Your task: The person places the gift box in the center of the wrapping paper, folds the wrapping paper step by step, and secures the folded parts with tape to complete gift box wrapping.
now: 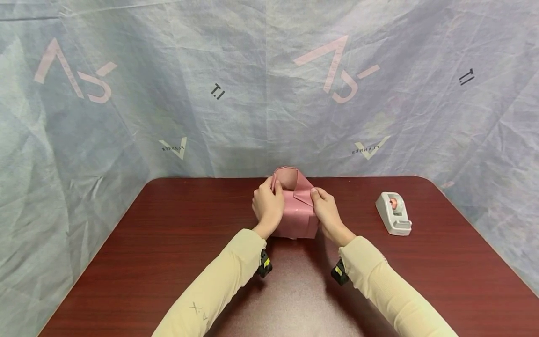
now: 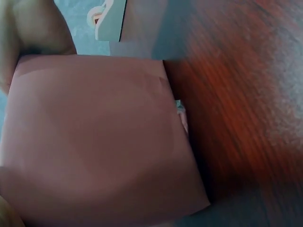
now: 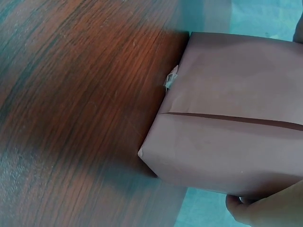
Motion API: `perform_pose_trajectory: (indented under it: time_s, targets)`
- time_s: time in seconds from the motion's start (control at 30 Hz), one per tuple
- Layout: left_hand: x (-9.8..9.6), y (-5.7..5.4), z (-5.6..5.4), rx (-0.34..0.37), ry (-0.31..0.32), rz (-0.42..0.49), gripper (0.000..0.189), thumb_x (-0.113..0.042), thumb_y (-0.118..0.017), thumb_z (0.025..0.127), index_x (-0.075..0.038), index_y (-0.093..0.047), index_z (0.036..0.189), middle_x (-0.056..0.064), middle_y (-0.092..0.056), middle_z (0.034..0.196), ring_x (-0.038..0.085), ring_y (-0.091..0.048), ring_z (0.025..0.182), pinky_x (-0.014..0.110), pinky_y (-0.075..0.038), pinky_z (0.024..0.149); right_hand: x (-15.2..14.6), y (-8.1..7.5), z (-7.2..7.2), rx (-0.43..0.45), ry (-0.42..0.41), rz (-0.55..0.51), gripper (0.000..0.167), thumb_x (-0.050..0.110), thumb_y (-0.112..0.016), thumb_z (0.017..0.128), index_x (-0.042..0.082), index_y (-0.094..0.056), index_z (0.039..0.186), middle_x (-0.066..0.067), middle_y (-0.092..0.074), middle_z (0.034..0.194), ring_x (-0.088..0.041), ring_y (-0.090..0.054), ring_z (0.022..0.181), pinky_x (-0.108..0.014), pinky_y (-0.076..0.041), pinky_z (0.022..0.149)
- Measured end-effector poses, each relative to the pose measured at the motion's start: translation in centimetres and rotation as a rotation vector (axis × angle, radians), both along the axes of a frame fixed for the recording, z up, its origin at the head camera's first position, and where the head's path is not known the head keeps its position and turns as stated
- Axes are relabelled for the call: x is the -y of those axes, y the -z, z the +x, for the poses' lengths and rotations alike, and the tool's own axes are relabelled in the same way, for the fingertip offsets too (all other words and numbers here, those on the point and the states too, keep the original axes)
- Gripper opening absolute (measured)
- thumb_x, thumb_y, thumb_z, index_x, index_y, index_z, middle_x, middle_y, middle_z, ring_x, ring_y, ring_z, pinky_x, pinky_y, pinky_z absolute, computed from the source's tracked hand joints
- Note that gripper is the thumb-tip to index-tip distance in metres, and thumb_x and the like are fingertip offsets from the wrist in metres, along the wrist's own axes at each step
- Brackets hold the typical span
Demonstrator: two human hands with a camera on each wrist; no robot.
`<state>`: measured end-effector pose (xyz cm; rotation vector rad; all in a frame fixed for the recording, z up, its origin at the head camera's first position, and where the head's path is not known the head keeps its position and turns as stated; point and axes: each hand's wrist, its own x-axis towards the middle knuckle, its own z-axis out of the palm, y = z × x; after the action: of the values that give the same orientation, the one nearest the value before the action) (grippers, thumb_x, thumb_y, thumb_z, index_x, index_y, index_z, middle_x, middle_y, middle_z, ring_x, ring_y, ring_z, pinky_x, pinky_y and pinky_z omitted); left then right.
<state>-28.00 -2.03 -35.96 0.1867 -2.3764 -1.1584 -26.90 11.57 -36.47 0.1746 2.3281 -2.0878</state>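
A box-shaped pink paper bag (image 1: pixel 294 220) stands near the far edge of the table, its top open and a folded flap (image 1: pixel 304 189) slanting down at the right. My left hand (image 1: pixel 268 203) pinches its upper left edge, thumb over the rim. At the upper right edge, my right hand (image 1: pixel 327 210) pinches the paper beside the flap. One smooth side of the paper bag (image 2: pixel 94 132) fills much of the left wrist view. A lengthwise overlapping seam shows on the paper bag (image 3: pixel 232 85) in the right wrist view, with a bit of clear tape (image 3: pixel 170 79) at its base.
A white tape dispenser (image 1: pixel 394 213) with an orange-pink core stands on the right of the dark red wooden table (image 1: pixel 177 262). Behind the table's far edge hangs a grey printed cloth (image 1: pixel 236 56), which also runs along both sides.
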Motion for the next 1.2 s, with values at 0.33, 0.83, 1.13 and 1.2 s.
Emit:
perform_pose_trajectory:
  time_s: [0.33,0.83,1.13,1.2]
  targets:
    - [-0.3,0.3,1.1,0.038,0.157,-0.287,0.048,-0.023,-0.041,0.096,-0.012,-0.033,0.142,0.006,-0.047,0.138,0.026,-0.051,0.12,0.044,-0.038,0.1,0.1,0.0,0.0,-0.004,0.013,0.019,0.037,0.024,-0.033,0.1,0.003,-0.051,0.124,-0.014,-0.05,0.124,-0.02,-0.043,0.108,-0.034,-0.035,0.092]
    - [1.6,0.0,0.9,0.092,0.462,0.37,0.054,-0.04,-0.018,0.1,-0.011,-0.022,0.145,0.007,-0.031,0.148,0.02,-0.026,0.138,0.037,-0.021,0.112,0.1,0.1,0.0,-0.006,0.016,0.02,0.037,0.024,-0.033,0.099,0.003,-0.052,0.124,-0.014,-0.051,0.123,-0.019,-0.044,0.107,-0.032,-0.036,0.091]
    - [2.8,0.6,0.5,0.211,0.502,0.973,0.05,-0.03,-0.02,0.102,-0.011,-0.011,0.147,0.009,-0.04,0.143,0.021,-0.03,0.136,0.037,-0.022,0.111,0.1,0.0,0.0,0.004,0.012,0.021,0.037,0.024,-0.032,0.1,0.003,-0.052,0.123,-0.014,-0.05,0.12,-0.019,-0.044,0.103,-0.031,-0.037,0.087]
    - [2.9,0.9,0.3,0.259,0.496,0.934,0.049,-0.025,-0.021,0.102,-0.009,-0.012,0.147,0.012,-0.033,0.146,0.023,-0.026,0.137,0.038,-0.021,0.112,0.1,0.0,0.1,0.007,0.012,0.025,0.037,0.025,-0.032,0.1,0.003,-0.052,0.122,-0.013,-0.051,0.119,-0.017,-0.045,0.101,-0.029,-0.038,0.084]
